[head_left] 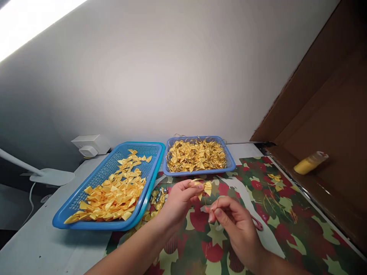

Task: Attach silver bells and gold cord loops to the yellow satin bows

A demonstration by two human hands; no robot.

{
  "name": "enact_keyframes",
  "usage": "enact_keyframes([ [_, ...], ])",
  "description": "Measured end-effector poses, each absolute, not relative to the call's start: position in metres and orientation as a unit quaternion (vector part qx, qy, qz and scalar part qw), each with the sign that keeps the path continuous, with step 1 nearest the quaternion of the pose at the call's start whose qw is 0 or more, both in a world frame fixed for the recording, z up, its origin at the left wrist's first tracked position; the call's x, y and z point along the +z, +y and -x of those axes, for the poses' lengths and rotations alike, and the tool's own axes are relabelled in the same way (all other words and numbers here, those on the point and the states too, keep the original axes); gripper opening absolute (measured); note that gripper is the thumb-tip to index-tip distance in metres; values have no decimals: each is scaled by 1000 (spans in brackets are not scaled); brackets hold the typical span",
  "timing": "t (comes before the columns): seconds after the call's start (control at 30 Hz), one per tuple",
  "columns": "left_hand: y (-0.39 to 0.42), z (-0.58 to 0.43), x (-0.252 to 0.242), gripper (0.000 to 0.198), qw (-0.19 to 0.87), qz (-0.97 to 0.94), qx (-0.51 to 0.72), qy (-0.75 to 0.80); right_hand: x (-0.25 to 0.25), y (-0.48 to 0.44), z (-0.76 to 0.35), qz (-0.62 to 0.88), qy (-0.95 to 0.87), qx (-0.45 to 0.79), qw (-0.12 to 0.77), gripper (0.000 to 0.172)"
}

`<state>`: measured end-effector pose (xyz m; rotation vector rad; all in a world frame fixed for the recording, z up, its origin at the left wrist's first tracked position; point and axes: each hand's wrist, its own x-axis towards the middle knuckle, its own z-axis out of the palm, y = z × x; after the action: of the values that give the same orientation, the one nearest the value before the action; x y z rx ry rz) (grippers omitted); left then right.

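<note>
My left hand (186, 193) pinches a yellow ribbon bow (207, 187) above the patterned cloth. Thin gold cord loops over the top of the bow, and a strand hangs below it toward my right hand (229, 217). The fingertips of that hand are closed on what looks like the end of this gold cord, though the strand is very fine there. Behind my left wrist lie several small yellow bows with silvery beads (159, 196), partly hidden by the forearm. A pink tool handle (257, 223) shows just beyond my right hand.
A blue basket (67, 204) of plain yellow bows stands at left, over a teal one (162, 152). Against the wall, a smaller basket (197, 173) holds bows with gold cords. Loose cords (275, 202) lie right, near a cardboard wall (323, 95) and a yellow-filled tube (308, 164).
</note>
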<state>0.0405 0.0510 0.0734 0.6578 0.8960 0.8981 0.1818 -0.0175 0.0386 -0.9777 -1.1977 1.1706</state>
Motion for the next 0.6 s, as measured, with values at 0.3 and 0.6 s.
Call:
enact_keyframes([
  [0.3,57,-26,57,22,745,-336,390,424,29,-1,-202,444,-468,516,564,15],
  [0.6,56,-22,53,22,752,-390,324,421,29,23,-207,490,-492,483,533,18],
])
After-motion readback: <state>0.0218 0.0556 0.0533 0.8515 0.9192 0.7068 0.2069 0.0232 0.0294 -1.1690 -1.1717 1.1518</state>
